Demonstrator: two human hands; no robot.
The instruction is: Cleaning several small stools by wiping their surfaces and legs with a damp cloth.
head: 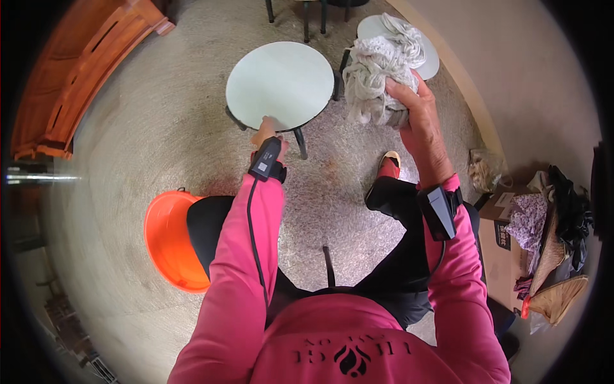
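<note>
In the head view, my right hand (pixel 419 113) grips a bunched, damp-looking whitish cloth (pixel 379 81) with lacy parts. The cloth is held up at the upper right, in front of a second round stool (pixel 429 67) with a pale top. My left hand (pixel 269 137) is at the near edge of a round stool (pixel 280 81) with a pale, glossy top and dark legs. One finger lies over the rim onto the top; the other fingers are partly hidden by the wrist device, so their grip is unclear.
An orange plastic basin (pixel 168 245) stands on the floor beside my left leg. At right, a cardboard box (pixel 503 249) sits near the wall with cloths, a black plastic bag (pixel 571 211) and woven items. A wooden cabinet (pixel 91 72) is at upper left. More stool legs (pixel 307 21) show at the top.
</note>
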